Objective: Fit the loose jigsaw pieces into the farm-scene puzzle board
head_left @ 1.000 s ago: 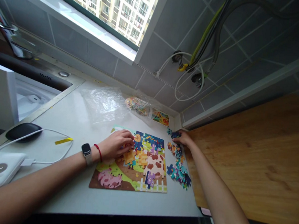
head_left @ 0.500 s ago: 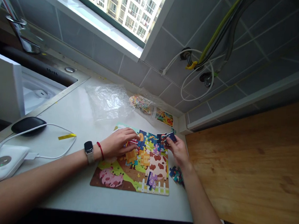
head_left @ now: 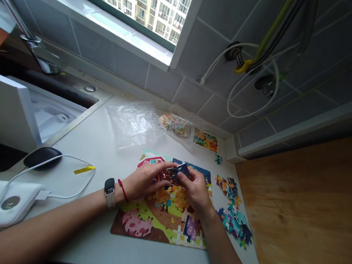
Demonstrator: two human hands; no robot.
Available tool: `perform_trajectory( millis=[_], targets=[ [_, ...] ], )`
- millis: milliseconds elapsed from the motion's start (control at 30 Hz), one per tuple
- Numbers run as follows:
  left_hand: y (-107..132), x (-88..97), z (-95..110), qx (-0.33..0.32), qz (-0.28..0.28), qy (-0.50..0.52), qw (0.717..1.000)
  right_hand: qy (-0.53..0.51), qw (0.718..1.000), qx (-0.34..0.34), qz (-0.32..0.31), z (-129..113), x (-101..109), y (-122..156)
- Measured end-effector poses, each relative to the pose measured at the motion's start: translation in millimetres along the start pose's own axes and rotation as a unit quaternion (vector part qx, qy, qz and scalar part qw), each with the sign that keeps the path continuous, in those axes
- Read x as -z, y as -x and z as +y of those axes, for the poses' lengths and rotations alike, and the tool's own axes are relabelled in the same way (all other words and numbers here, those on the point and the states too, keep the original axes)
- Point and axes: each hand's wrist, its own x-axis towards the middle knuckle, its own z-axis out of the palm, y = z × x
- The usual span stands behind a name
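Head view: the left hand and right hand meet over the colourful farm-scene jigsaw board on the white table, each closing a fingertip grip on a small dark-blue card puzzle piece held just above the board's upper part. It looks light, thin and easily bent, best pinched at its edges. Loose multicoloured puzzle pieces lie right of the board, a crinkled clear plastic bag behind; nothing blocks the hands

Both hands meet over the farm puzzle on the desk: left hand and right hand pinch one dark piece; loose pieces lie just beside.
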Motion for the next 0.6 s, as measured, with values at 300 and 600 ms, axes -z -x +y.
perform_trajectory(
  millis=[300, 600],
  targets=[
    [-2.6, 0.6, 2.2, 0.074, 0.065, 0.064, 0.993, -0.011, 0.996, 0.013, 0.091, 7.5, 5.3, 6.9],
    [-5.3, 2.0, 7.5, 0.164, 0.078, 0.133, 0.974, -0.063, 0.992, -0.014, 0.107, 4.5, 2.3, 8.3]
  ],
)
